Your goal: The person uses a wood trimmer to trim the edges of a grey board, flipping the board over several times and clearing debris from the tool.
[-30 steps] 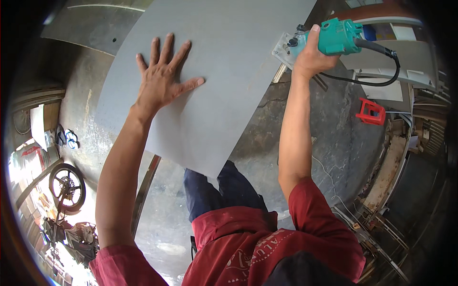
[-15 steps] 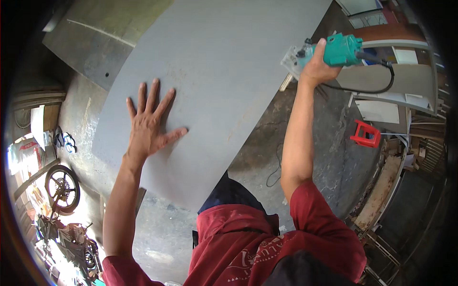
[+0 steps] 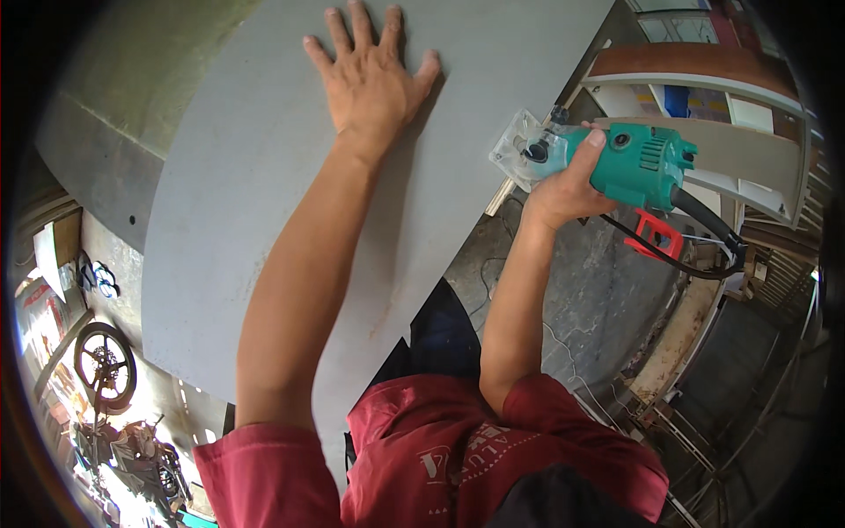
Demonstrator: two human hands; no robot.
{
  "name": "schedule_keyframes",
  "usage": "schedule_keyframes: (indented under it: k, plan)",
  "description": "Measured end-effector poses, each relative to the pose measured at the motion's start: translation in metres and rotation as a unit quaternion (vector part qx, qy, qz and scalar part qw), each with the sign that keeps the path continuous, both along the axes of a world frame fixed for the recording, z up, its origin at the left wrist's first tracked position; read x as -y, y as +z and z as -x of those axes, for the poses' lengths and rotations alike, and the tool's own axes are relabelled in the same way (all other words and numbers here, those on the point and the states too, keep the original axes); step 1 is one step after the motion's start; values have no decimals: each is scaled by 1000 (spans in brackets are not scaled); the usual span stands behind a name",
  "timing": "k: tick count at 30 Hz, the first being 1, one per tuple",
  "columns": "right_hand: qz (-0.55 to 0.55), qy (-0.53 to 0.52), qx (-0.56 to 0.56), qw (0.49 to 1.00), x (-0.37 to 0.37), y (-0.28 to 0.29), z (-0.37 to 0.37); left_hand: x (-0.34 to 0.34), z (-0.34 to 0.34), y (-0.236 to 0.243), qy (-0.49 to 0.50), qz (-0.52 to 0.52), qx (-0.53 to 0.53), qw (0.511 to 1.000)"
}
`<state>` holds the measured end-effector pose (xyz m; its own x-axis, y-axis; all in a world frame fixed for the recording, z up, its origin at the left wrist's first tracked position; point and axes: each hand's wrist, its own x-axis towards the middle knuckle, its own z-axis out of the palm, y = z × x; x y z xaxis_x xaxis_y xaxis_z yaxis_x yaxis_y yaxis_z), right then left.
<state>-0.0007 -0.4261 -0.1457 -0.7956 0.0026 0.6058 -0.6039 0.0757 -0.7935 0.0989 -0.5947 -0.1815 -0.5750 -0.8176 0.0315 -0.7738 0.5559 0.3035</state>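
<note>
We stand on a cracked concrete floor (image 3: 607, 299) in a workshop, a motorbike wheel (image 3: 104, 365) at eight o'clock and a red clamp (image 3: 656, 236) at three. The grey panel (image 3: 255, 202) runs long from seven toward one o'clock. Our left hand (image 3: 370, 79) presses flat on it, fingers spread. Our right hand (image 3: 563, 180) grips the green trimmer (image 3: 616, 163), its clear base at the panel's right edge, pointing toward nine.

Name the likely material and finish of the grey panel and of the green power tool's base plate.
Grey panel: probably laminated or painted board; flat, matt, uniform grey, no visible grain. Base plate of the green power tool: clear plastic, since the things behind show through it.
</note>
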Motion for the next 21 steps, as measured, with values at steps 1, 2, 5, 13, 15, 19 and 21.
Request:
schedule_keyframes:
  k: [1,2,5,13,15,19,21]
  plan:
    - [-3,-1,-5,1000,5,1,5,-2,-1,-2,1,-2,3,1000]
    - [-5,-2,-10,1000,10,1,9,-2,-2,-6,8,64,-7,998]
    - [14,-1,15,1000,18,-2,30,2,-7,-16,10,124,-31,992]
    - [-8,-8,7,1000,40,0,99,3,-1,-10,-4,97,-31,995]
    - [-5,-6,2,1000,45,-3,119,3,1,-6,-7,81,-23,996]
    - [15,-11,-19,1000,62,-4,154,4,0,-2,-6,66,-17,998]
    - [27,-22,-43,998,67,-6,175,4,1,0,-4,59,-13,998]
